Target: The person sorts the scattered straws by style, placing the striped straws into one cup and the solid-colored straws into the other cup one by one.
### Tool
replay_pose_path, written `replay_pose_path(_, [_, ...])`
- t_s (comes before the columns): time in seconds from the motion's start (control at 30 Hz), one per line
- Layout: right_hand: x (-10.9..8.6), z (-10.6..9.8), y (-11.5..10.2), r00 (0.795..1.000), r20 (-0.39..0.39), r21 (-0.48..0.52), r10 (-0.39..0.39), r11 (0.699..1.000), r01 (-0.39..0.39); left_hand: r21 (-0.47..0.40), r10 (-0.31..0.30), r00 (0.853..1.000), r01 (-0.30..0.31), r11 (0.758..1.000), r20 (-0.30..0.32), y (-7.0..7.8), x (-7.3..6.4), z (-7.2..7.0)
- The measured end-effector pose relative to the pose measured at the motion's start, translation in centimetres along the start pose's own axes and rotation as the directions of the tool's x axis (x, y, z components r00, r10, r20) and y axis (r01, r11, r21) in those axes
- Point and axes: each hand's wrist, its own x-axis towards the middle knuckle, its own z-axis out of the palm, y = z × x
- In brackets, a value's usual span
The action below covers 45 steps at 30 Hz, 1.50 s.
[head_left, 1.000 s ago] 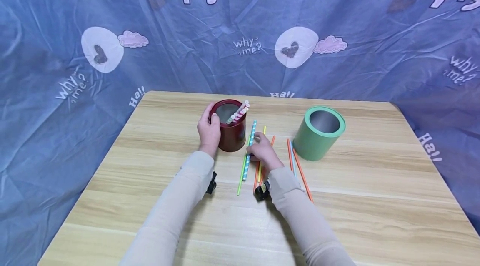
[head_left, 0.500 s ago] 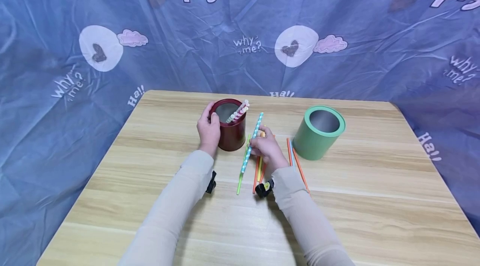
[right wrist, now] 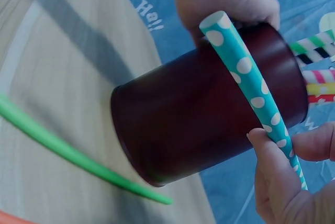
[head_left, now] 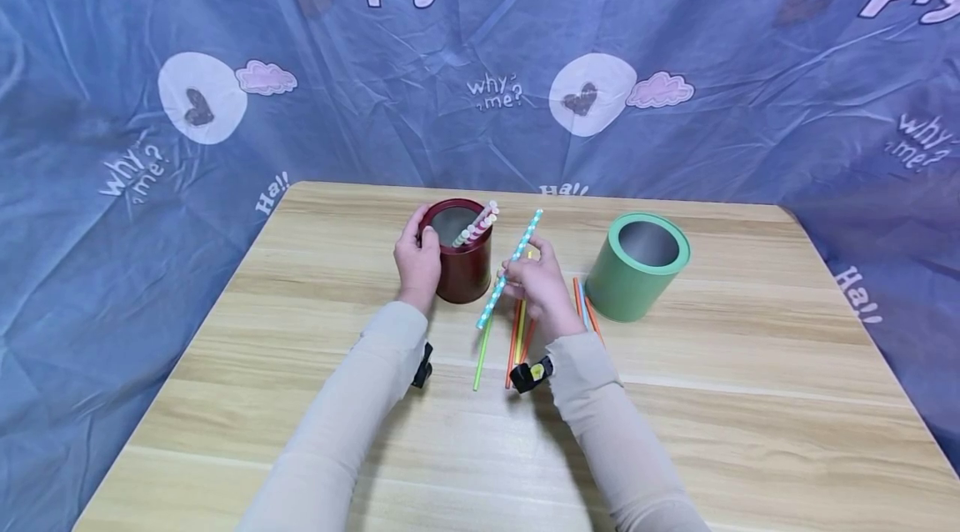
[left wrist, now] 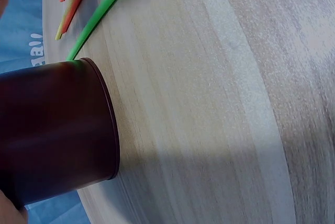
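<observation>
My left hand [head_left: 417, 267] holds the dark red can [head_left: 465, 275] by its left side, thumb near the rim; the can stands upright. Several patterned paper straws [head_left: 480, 225] lean out of its mouth toward the right. My right hand [head_left: 542, 283] pinches a turquoise straw with white dots [right wrist: 254, 85] between thumb and fingers. The dotted straw is tilted and raised above the table, just right of the can and outside it. Beneath it lies a green straw [head_left: 482, 357]. Orange and yellow straws [head_left: 514, 348] lie under the right hand, partly hidden.
A green can [head_left: 626, 290] stands to the right, with no straw showing above its rim. Orange and light blue straws [head_left: 580, 298] lie beside it, partly covered by the right sleeve. A blue printed cloth [head_left: 420, 123] hangs behind the wooden table [head_left: 750, 332].
The right hand has picked the dotted straw up off the table and moved it up and slightly right. The left hand and the red can have stayed in place.
</observation>
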Motion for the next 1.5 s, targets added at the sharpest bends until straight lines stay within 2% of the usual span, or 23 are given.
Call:
replay_pose_path(0.43, [-1.3,0.4,-1.9,0.996,0.0,0.117,-0.089,0.989,0.088,0.01,0.002,1.0,-0.002,1.0,0.006,0.0,0.0,-0.1])
replay_pose_path(1.07, [-2.6,0.9,-4.2,0.983,-0.048,0.151,-0.176,0.972,0.182,0.023,-0.006,1.0,0.006,1.0,0.014,0.1,0.0,-0.1])
replay_pose_path(1.3, [-2.9,1.2,-4.5,0.955,-0.082,0.18,-0.285,0.938,0.295,0.022,-0.007,1.0,0.007,1.0,0.012,0.2,-0.1,-0.1])
replay_pose_path(1.5, [-3.3,1.5,-4.7,0.915,-0.137,0.26,-0.379,0.878,0.403,0.016,0.002,1.0,-0.002,1.0,0.006,0.2,-0.1,-0.1])
